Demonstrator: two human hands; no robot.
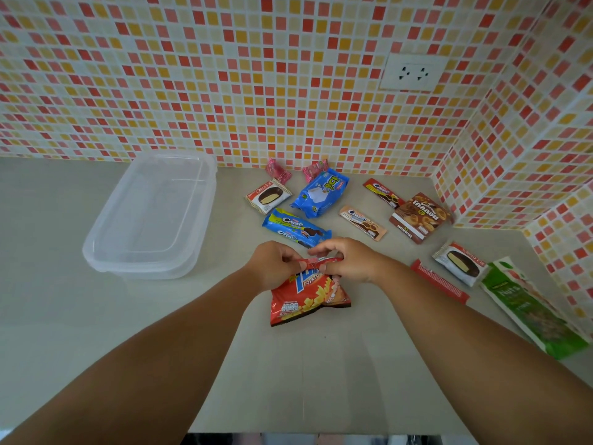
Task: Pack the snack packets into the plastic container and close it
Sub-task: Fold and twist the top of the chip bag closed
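The chip bag (309, 297), at centre frame, is pinched along its top edge by the left hand (272, 268) and right hand (348, 260), fingers curled on the seam. The container (106, 239), at left, appears covered by its lid. The first packing step is judged under way; next, the lid must be removed.

Body: two bare forearms | Left hand (272, 264): no ring, no glove | Right hand (348, 260): no ring, no glove | Wrists: no watch or band (sleeves not in view) | Markings: indiscernible
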